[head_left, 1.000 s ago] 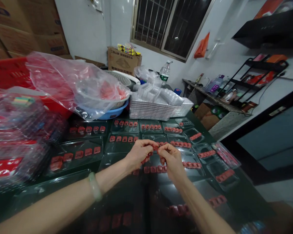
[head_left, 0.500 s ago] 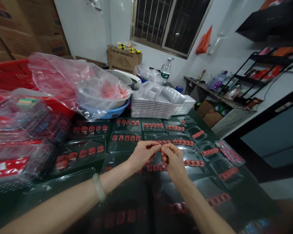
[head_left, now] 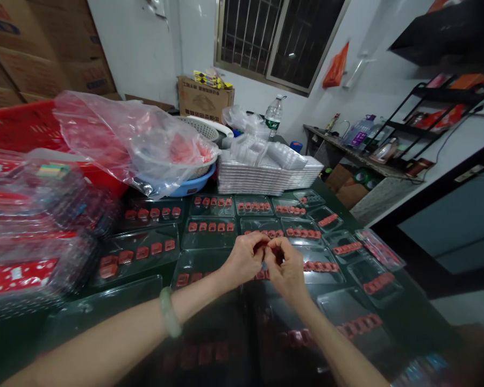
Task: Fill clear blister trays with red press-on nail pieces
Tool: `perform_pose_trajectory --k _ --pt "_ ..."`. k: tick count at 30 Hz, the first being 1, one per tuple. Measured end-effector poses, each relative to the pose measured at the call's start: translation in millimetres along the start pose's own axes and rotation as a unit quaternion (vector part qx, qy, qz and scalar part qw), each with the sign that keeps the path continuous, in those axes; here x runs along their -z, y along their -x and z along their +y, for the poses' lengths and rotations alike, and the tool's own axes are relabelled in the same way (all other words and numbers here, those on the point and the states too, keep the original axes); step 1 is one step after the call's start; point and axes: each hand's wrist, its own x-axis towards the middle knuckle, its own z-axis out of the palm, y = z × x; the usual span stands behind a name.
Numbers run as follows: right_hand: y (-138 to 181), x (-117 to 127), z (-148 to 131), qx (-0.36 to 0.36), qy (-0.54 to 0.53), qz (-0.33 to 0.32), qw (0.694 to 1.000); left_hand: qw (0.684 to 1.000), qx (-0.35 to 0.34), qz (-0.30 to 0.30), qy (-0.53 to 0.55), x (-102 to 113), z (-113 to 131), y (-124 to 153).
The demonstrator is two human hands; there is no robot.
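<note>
My left hand [head_left: 244,259], with a pale green bangle [head_left: 170,312] on its wrist, is closed in a pinch. My right hand [head_left: 286,269] is pinched too, its fingertips meeting the left ones. Whatever is between them is too small and hidden to make out; a dark reddish bit shows there. Below and around the hands lie clear plastic trays [head_left: 212,259], many with a row of small red square pieces [head_left: 320,266]. Another tray [head_left: 210,212] behind the hands also carries a red row. My hands partly cover the row under them.
Stacked clear packages with red contents [head_left: 20,274] fill the left side. Behind them are a red basket [head_left: 20,126] and a plastic bag [head_left: 116,134] over a blue basin [head_left: 191,186]. A stack of clear plastic trays [head_left: 252,177] and a water bottle [head_left: 273,115] stand at the back.
Both hands have stayed together above the trays and turned slightly, with the fingers curling more at the tips. The left wrist has shifted a little to the right. The trays' contents look the same.
</note>
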Motion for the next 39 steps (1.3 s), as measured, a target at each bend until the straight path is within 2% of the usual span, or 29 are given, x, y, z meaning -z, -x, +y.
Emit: perform_pose_trajectory --k 1,5,7,12,18,23,26,30,34,36,39 --pt "0 4 -1 -0.004 -0.011 -0.013 1.0 1.0 0.001 -0.014 0.003 2 0 0" --pt "-2 21 -6 -0.034 -0.064 -0.053 0.996 0.983 0.119 -0.067 0.123 9 -1 -3" --pt "-2 26 -7 -0.044 -0.086 -0.072 0.993 0.972 0.148 -0.087 0.16 10 -1 -4" --pt "-1 32 -3 -0.113 -0.16 -0.125 0.973 0.967 0.174 -0.119 0.141 8 2 -6" --pt "-3 40 5 -0.172 -0.222 -0.124 0.952 0.98 0.11 -0.163 0.007 7 2 -16" --pt "-7 48 11 -0.195 -0.273 -0.096 0.937 0.966 0.078 -0.241 -0.044 10 3 -22" --pt "-7 50 15 -0.205 -0.301 -0.089 0.927 0.961 0.052 -0.257 -0.087 10 3 -24" --pt "-4 49 22 -0.226 -0.327 -0.084 0.914 0.951 -0.063 -0.213 -0.214 3 2 -24" --pt "0 45 31 -0.227 -0.336 -0.054 0.912 0.926 -0.171 -0.153 -0.299 -9 -4 -24" --pt "-1 42 34 -0.221 -0.339 -0.031 0.914 0.916 -0.196 -0.134 -0.324 -16 -7 -25" --pt "-2 39 33 -0.211 -0.338 -0.002 0.917 0.917 -0.176 -0.103 -0.343 -21 -13 -32"
